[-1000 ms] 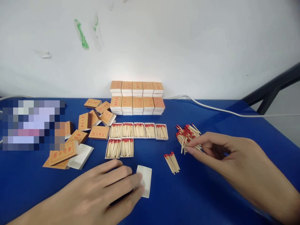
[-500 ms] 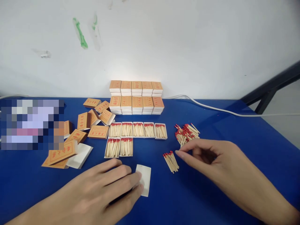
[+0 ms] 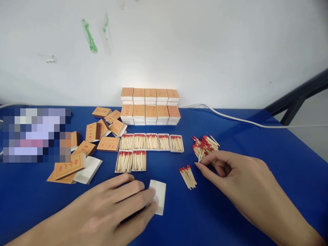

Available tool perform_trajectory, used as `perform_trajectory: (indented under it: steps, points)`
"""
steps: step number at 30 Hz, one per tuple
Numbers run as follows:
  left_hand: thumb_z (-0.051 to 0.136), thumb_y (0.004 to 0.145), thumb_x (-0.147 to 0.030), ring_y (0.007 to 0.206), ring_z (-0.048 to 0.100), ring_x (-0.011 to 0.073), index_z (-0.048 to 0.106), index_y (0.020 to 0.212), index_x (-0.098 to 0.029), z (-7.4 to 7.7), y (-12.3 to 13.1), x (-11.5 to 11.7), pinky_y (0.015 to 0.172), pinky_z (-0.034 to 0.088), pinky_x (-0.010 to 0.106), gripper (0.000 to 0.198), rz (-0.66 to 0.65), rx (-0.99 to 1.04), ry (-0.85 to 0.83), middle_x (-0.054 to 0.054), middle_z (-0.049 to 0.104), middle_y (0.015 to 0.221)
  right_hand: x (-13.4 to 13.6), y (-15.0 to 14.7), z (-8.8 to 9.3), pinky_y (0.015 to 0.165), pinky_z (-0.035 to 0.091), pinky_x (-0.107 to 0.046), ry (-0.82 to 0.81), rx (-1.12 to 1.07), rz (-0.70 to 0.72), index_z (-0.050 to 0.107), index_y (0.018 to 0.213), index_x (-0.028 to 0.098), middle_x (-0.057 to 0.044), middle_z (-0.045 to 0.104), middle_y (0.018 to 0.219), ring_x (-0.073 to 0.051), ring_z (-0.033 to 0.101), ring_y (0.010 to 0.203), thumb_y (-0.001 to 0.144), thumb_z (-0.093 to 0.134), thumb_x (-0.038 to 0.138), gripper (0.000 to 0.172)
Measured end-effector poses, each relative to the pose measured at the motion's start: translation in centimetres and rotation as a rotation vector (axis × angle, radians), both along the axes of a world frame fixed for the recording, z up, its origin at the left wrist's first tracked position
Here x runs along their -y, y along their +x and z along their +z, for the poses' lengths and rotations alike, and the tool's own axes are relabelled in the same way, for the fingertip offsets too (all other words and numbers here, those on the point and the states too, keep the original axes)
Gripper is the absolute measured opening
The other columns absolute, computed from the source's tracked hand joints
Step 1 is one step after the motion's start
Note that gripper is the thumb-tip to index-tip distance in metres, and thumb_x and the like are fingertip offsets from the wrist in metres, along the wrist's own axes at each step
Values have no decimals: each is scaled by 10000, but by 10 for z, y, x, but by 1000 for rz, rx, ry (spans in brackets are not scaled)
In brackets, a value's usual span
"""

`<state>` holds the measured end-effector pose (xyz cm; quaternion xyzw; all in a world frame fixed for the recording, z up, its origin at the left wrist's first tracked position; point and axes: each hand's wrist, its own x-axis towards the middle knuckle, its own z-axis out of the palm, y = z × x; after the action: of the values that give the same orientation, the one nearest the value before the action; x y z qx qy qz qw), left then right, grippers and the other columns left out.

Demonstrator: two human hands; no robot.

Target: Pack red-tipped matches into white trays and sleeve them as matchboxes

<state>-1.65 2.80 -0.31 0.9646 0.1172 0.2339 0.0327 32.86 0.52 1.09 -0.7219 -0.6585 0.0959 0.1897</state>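
Observation:
My left hand (image 3: 120, 201) reaches in from the lower left, its fingertips closed on the left edge of a small white matchbox tray (image 3: 161, 198) that lies on the blue table. My right hand (image 3: 235, 177) is at the near edge of a loose heap of red-headed matches (image 3: 205, 145). Its thumb and forefinger are pinched at the ends of pale matchsticks; how many lie between them is hidden. A small bundle of matches (image 3: 188, 177) lies apart, left of the right thumb. Beyond the left hand stand trays filled with matches (image 3: 139, 160) in two rows.
Matchboxes (image 3: 150, 112) are stacked in two blocks against the white wall (image 3: 217, 51). Orange matchbox sleeves (image 3: 108, 144) lie scattered at the left, beside a pixelated area. A white cable (image 3: 230, 118) runs along the back, and a dark metal bar (image 3: 304, 95) slants at the right.
My right hand has shifted slightly away from the small bundle, toward the match heap. My left hand stays at the tray. The view has moved very slightly.

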Motion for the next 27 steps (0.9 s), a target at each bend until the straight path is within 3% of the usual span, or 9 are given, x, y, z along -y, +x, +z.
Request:
perform_trajectory:
  steps: [8,16,27]
  points:
    - [421,1182,-112,1141,733,292,820,1353,-135,-4,-3,2,1097,576,478,434,-21,-10,-13,119,810,1382,2,0,2,516,337,-318,-42,-62,14,797,786,305,41,544,559,-163,496,486,922,745,482,229]
    - [482,1141,-102,1117,761,287,811,1360,-143,-4,-3,1,1065,639,478,398,-18,-24,-5,134,812,1387,4,-3,17,511,336,-319,-164,-240,43,829,774,287,33,514,554,-160,456,516,916,778,515,273]
    - [436,1164,-83,1139,744,293,811,1355,-130,-3,-2,1,1085,603,485,424,-18,-7,-19,130,811,1382,6,-4,19,505,345,-316,-280,-295,81,853,781,287,10,566,571,-173,493,536,897,795,554,297]
